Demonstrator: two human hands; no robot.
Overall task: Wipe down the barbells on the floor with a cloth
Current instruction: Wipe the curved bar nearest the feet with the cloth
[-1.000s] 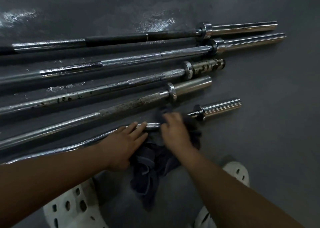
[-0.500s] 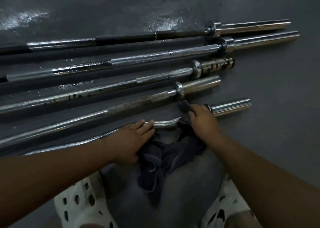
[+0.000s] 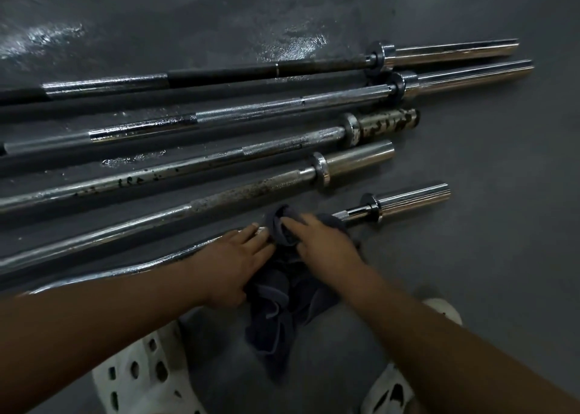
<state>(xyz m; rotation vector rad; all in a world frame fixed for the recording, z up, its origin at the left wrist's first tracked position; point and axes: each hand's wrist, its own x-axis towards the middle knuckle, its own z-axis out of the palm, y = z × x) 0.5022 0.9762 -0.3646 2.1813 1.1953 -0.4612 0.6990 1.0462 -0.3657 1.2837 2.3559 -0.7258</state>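
Nearest barbell (image 3: 414, 198) on the floor (image 3: 486, 272): left hand (image 3: 232, 266) rests flat on its shaft, fingers straight; right hand (image 3: 326, 247) presses the dark cloth (image 3: 276, 303) onto it, grip indiscernible. Four more barbells (image 3: 270, 107) lie beyond.

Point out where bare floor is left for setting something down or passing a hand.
Widest bare floor: right of the sleeve ends, around the sleeve of the curl bar. A second stretch lies beyond the farthest barbell, with wet-looking glints. Crowded: narrow gaps between the bars; near the body, left hand, right hand, cloth and white clogs.
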